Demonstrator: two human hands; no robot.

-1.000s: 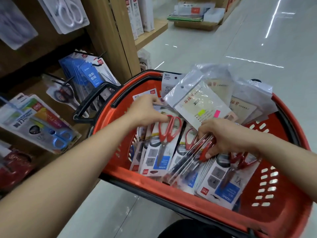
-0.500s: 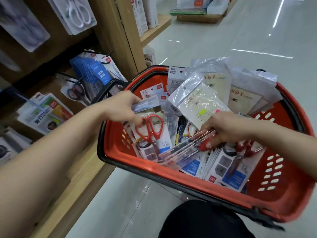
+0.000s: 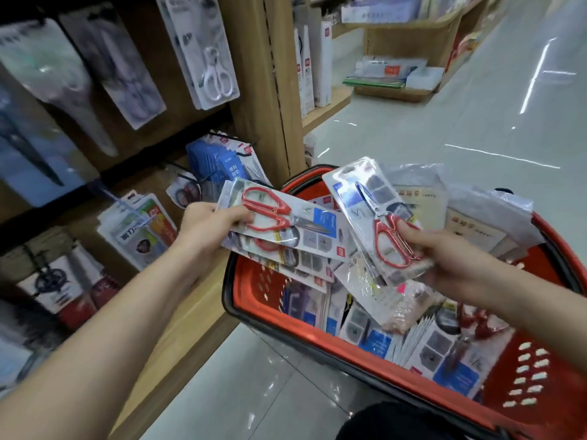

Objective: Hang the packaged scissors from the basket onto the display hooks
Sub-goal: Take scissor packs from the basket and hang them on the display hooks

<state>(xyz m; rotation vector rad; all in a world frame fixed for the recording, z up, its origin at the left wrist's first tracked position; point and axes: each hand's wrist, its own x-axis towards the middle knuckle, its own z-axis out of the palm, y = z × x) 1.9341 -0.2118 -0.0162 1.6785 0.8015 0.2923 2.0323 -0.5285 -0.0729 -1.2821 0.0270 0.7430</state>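
1. left hand grips a stack of red-handled scissors packs, centre frame.
2. right hand pinches another scissors pack above the red basket.
3. more packs lie inside, lower right.

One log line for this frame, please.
left hand: grips scissors stack | right hand: grips single scissors pack | basket: more packs inside | stage: unhung
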